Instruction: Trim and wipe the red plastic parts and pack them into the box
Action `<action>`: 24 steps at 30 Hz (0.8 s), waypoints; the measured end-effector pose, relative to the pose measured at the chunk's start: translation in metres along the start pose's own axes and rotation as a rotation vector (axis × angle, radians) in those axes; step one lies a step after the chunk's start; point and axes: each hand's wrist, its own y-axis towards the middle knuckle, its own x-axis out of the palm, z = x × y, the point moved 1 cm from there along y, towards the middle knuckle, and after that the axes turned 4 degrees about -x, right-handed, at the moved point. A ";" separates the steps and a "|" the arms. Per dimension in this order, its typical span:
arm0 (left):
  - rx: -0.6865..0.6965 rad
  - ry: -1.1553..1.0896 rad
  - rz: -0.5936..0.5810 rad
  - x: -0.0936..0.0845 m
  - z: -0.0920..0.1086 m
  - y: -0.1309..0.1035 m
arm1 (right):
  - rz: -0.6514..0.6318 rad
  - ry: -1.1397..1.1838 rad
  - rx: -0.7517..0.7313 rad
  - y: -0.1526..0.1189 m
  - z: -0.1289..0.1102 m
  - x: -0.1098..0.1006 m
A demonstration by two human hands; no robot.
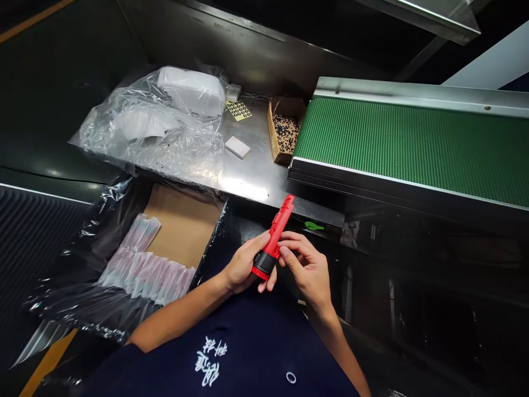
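Observation:
My left hand (247, 262) is wrapped round a red and black flashlight-shaped device (281, 223), thumb along its side. The narrow notched red end points up and away from me, and the wider black collar with a red rim sits low by my palm. My right hand (306, 270) is at the device's right side, its fingers curled and thumb and fingertips drawn together against the red body just above the collar. Whatever is between those fingertips, if anything, is too small to make out.
A black-lined box (185, 220) at left holds several white-wrapped items (152, 275). On the metal bench (252, 179) lie clear plastic bags (165, 127), a yellow sticker sheet (238, 110), a small white block (237, 147) and a carton of small black parts (270, 132). A green conveyor (405, 143) runs right.

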 end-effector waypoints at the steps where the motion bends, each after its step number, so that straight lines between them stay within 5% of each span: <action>1: 0.003 -0.003 -0.001 0.000 0.000 0.000 | -0.001 -0.001 0.000 0.000 0.000 0.000; 24: 0.034 0.124 0.026 -0.003 0.006 -0.001 | 0.000 0.038 0.001 0.003 0.000 0.003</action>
